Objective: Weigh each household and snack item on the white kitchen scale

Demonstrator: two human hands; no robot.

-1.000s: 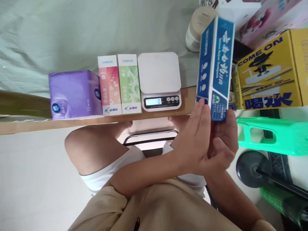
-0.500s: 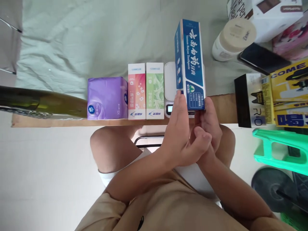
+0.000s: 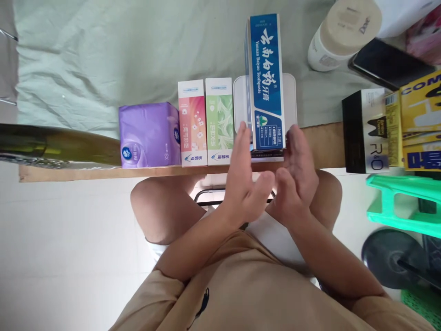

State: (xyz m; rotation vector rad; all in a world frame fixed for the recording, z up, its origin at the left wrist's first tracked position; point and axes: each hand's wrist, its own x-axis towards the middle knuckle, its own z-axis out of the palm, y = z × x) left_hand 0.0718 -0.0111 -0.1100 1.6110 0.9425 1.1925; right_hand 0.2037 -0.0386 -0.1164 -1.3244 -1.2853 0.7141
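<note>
A blue Yunnan Baiyao toothpaste box (image 3: 267,82) lies lengthwise on a white kitchen scale (image 3: 290,101), covering most of it. My left hand (image 3: 243,184) is beside the near left corner of the box, fingers stretched out and thumb apart. On the other side, close to the near right corner, is my right hand (image 3: 299,174), also open with its fingers extended. Neither hand grips the box, and slim gaps show at both sides. Left of the scale stand a green and white box (image 3: 219,122) and a pink and white box (image 3: 193,123).
A purple tissue pack (image 3: 148,135) and a green glass bottle (image 3: 62,145) line the table edge at left. To the right are a black and white box (image 3: 365,131), yellow packages (image 3: 422,119), a phone (image 3: 374,64) and a Dove bottle (image 3: 344,34). A green stool (image 3: 382,184) stands below.
My hands have moved apart, away from the sides of the toothpaste box. The box now sits straighter on the scale. The whole view has shifted slightly.
</note>
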